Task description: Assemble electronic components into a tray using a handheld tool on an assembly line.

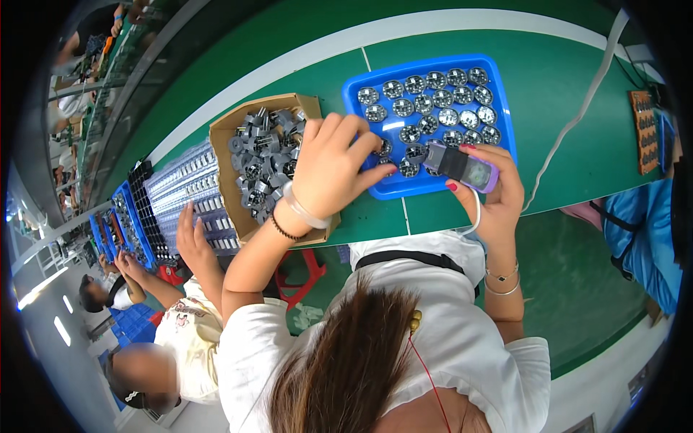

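My left hand [336, 160] reaches over the left rim of a blue tray [504, 119]. Its thumb and index finger close round a small round part [385, 148] at the tray's lower left; the fingers partly hide it. Rows of similar round parts [448, 117], dark-rimmed with shiny centres, fill much of the tray. In my right hand [502, 189] is a purple handheld device [480, 175] with a dark band and a small window, held at the tray's lower right. A white cord loops from it below my fingers. The device covers some of the parts.
Left of the tray stands an open cardboard box [225, 155] of grey cylindrical parts with metal pins [263, 162]. Clear plastic trays [191, 189] lie beyond it, near a co-worker's hand [195, 242]. A white cable [577, 115] crosses the green table [556, 68] at right.
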The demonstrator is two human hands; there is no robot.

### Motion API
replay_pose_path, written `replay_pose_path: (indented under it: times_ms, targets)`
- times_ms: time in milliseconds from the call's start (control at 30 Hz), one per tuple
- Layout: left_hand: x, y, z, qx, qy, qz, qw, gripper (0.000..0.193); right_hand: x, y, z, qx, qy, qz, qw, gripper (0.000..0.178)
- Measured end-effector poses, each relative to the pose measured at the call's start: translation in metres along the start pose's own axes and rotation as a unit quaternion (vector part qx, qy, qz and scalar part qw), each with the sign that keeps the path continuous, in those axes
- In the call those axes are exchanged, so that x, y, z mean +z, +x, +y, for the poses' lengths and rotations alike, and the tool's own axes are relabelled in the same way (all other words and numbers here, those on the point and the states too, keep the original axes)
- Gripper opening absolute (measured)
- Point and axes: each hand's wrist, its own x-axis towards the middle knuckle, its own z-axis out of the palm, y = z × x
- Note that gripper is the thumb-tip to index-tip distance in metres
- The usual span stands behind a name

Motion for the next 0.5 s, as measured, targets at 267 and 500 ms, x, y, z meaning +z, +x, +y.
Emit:
replay_pose_path:
  times_ms: [267, 500]
  targets:
    - [0.020, -0.013, 0.021, -0.033, 0.033, 0.003, 0.999, 0.014, -0.003, 0.001, -0.001, -0.024, -0.038, -0.035, 0.998, 0.046]
    - [0.018, -0.006, 0.019, -0.047, 0.035, -0.018, 0.998, 0.008, 0.000, 0.002, -0.003, -0.046, -0.048, -0.052, 0.996, 0.046]
